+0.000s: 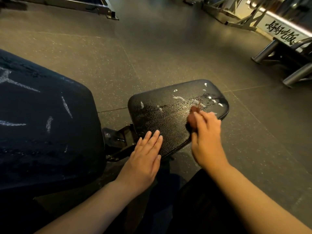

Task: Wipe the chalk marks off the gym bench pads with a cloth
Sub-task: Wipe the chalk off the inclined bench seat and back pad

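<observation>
**Wiping Chalk Off the Small Pad**

At 9 o'clock we see the big pad [42, 124]. It is dark, with white chalk lines [66, 107] on it. Next to it, near the middle, is the small pad [168, 119] of the counter. Our left hand [145, 159] lies flat on its 7 o'clock corner, fingers straight and close together. Our right hand [206, 137] is curled round a red-brown cloth [192, 118] and presses it on the pad's 4 o'clock side. White chalk spots [179, 98] sit toward 1 o'clock from the cloth. Shiny metal legs [263, 53] stand on the floor [152, 48] at 2 o'clock.
</observation>
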`<state>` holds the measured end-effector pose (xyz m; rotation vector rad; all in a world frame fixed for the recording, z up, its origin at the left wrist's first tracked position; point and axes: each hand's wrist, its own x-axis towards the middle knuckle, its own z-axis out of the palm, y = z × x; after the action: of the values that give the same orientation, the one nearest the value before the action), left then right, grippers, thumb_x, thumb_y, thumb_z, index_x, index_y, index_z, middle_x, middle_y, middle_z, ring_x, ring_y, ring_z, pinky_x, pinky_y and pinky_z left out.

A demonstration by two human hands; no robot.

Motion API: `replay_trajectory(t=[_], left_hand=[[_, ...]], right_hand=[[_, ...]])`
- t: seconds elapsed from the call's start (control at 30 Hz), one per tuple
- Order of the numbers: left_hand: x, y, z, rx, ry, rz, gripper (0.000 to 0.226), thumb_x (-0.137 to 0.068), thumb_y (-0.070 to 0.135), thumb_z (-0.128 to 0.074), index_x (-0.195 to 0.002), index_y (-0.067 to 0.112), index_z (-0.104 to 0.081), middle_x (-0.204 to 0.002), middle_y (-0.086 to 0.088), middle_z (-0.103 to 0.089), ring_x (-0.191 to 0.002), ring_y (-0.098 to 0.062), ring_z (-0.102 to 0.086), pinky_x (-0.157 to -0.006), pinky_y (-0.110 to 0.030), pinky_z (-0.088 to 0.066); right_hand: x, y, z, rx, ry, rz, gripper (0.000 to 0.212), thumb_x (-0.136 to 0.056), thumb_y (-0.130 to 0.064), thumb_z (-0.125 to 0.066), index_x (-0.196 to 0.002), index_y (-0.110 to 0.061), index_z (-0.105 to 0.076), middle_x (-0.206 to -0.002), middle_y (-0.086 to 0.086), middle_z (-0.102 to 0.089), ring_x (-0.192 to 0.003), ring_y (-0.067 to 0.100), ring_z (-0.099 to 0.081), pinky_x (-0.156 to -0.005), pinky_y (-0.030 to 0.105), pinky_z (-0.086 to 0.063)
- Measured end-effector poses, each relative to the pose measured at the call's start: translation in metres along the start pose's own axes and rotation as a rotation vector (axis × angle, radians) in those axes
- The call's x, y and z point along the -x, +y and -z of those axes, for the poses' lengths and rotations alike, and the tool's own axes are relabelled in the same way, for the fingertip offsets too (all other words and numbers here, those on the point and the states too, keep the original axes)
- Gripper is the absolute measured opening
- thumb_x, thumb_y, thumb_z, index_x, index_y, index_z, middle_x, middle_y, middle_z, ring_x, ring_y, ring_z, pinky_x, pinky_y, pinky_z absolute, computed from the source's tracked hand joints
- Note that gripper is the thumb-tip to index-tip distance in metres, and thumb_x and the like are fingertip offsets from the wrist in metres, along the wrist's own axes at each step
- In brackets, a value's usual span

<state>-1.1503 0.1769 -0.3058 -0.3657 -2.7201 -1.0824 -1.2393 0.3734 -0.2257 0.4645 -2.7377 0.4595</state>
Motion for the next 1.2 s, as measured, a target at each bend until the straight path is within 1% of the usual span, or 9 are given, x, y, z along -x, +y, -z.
replay_trajectory(t=[0.1,0.17,0.3,0.5,0.6,0.67,0.87,1.07,1.2], left_hand=[[0.0,-0.002,0.0,-0.038,-0.008,-0.021,0.06,-0.103,0.038,-0.03,-0.159,0.017,-0.022,-0.167,0.005,-0.007,-0.153,-0.008,0.006,-0.124,-0.026,0.006],[-0.001,-0.004,0.001,-0.045,-0.009,-0.03,0.06,-0.103,0.038,-0.03,-0.159,0.017,-0.022,-0.167,0.005,-0.008,-0.153,-0.008,0.006,-0.123,-0.026,0.007],[-0.002,-0.004,-0.001,-0.041,-0.002,-0.04,0.059,-0.103,0.037,-0.031,-0.158,0.017,-0.022,-0.167,0.005,-0.009,-0.154,-0.009,0.005,-0.124,-0.028,0.005],[-0.003,-0.007,0.0,-0.06,-0.008,-0.053,0.059,-0.103,0.037,-0.032,-0.158,0.016,-0.026,-0.167,0.004,-0.011,-0.154,-0.01,0.002,-0.124,-0.027,0.004],[-0.005,-0.007,0.0,-0.066,-0.011,-0.054,0.059,-0.103,0.038,-0.031,-0.158,0.016,-0.024,-0.167,0.005,-0.01,-0.154,-0.01,0.003,-0.124,-0.028,0.003],[-0.004,-0.006,-0.001,-0.07,-0.011,-0.047,0.059,-0.104,0.037,-0.03,-0.158,0.014,-0.023,-0.167,0.002,-0.01,-0.154,-0.011,0.003,-0.125,-0.03,0.002],[-0.004,-0.004,0.001,-0.108,-0.03,-0.045,0.06,-0.104,0.039,-0.03,-0.158,0.014,-0.022,-0.168,0.002,-0.008,-0.154,-0.012,0.004,-0.124,-0.03,0.003],[-0.004,-0.001,0.002,-0.102,-0.05,-0.029,0.062,-0.103,0.043,-0.026,-0.159,0.018,-0.015,-0.168,0.008,0.001,-0.153,-0.007,0.01,-0.122,-0.024,0.01],[-0.003,-0.001,0.006,-0.115,-0.064,-0.017,0.065,-0.101,0.048,-0.021,-0.159,0.023,-0.01,-0.167,0.012,0.006,-0.151,-0.003,0.014,-0.12,-0.021,0.013]], right_hand=[[0.023,-0.016,-0.008,-0.002,-0.206,0.295,0.057,-0.087,-0.004,-0.063,-0.143,-0.007,-0.05,-0.146,0.011,-0.042,-0.143,0.035,-0.031,-0.119,0.059,-0.023],[0.011,-0.001,0.004,0.043,-0.217,0.379,0.055,-0.086,-0.006,-0.063,-0.14,-0.008,-0.054,-0.142,0.01,-0.048,-0.135,0.033,-0.04,-0.119,0.049,-0.027],[-0.012,0.019,0.019,0.007,0.023,0.039,0.053,-0.082,-0.005,-0.059,-0.135,-0.003,-0.056,-0.136,0.014,-0.048,-0.124,0.034,-0.043,-0.115,0.02,-0.017],[0.008,-0.001,0.007,0.06,-0.173,0.382,0.05,-0.088,-0.012,-0.065,-0.135,-0.004,-0.055,-0.134,0.015,-0.048,-0.126,0.032,-0.044,-0.123,0.043,-0.02],[-0.016,0.028,0.018,0.082,-0.021,0.134,0.052,-0.086,-0.012,-0.06,-0.137,-0.005,-0.053,-0.135,0.015,-0.046,-0.125,0.034,-0.041,-0.116,0.055,-0.03],[-0.017,0.022,0.012,0.064,0.056,-0.047,0.054,-0.09,-0.01,-0.059,-0.142,-0.004,-0.048,-0.14,0.014,-0.041,-0.135,0.035,-0.033,-0.116,0.064,-0.023],[0.003,0.008,0.004,0.071,-0.179,0.415,0.049,-0.097,-0.024,-0.061,-0.143,-0.008,-0.052,-0.14,0.013,-0.048,-0.133,0.033,-0.043,-0.119,0.055,-0.025],[-0.022,0.028,0.009,0.042,0.059,-0.021,0.054,-0.098,-0.022,-0.059,-0.149,-0.01,-0.045,-0.15,0.011,-0.041,-0.145,0.037,-0.029,-0.122,0.053,-0.015],[0.007,0.01,-0.006,0.048,-0.125,0.356,0.055,-0.097,-0.025,-0.062,-0.149,-0.016,-0.047,-0.148,0.008,-0.046,-0.143,0.035,-0.035,-0.118,0.057,-0.027]])
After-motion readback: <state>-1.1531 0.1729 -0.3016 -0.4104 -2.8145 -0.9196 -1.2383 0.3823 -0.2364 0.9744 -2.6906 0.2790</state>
